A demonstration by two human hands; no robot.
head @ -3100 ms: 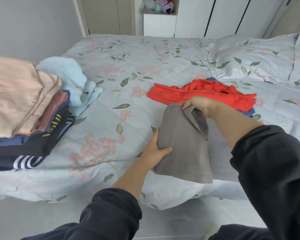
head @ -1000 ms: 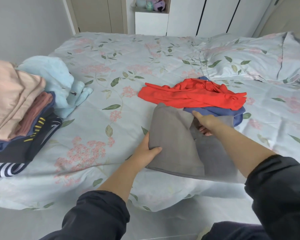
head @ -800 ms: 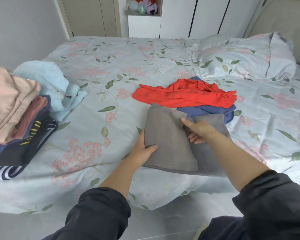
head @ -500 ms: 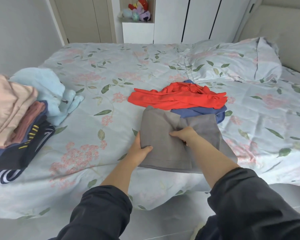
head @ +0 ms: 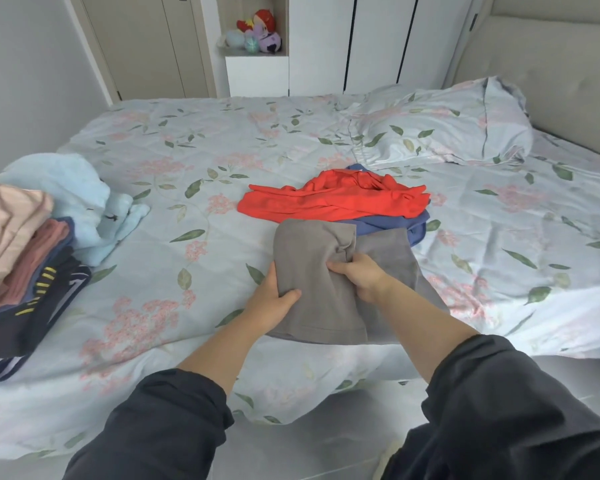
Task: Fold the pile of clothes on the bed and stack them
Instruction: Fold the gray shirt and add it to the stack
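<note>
A: What was noted in the head view?

B: The grey garment (head: 312, 271) was found at the lower centre of the frame, laid on the bed (head: 187, 140) near its front edge. It was just below the red garment (head: 333, 199) and the blue garment (head: 392, 225). Its left edge was gripped by the left hand (head: 274, 299), thumb on top and fingers tucked beneath. A bunch of cloth at its middle was clutched by the right hand (head: 359, 273), fingers curled in.

A: And what had been changed?

B: Three seconds earlier the far corner had been held up by the right hand. Since then that hand had been drawn down to the middle and the flap laid across. One fold was judged nearly made.

A: What was left?

B: The stack of folded clothes (head: 21, 258) was seen at the left edge, well apart. Two pieces were judged still unfolded.
</note>
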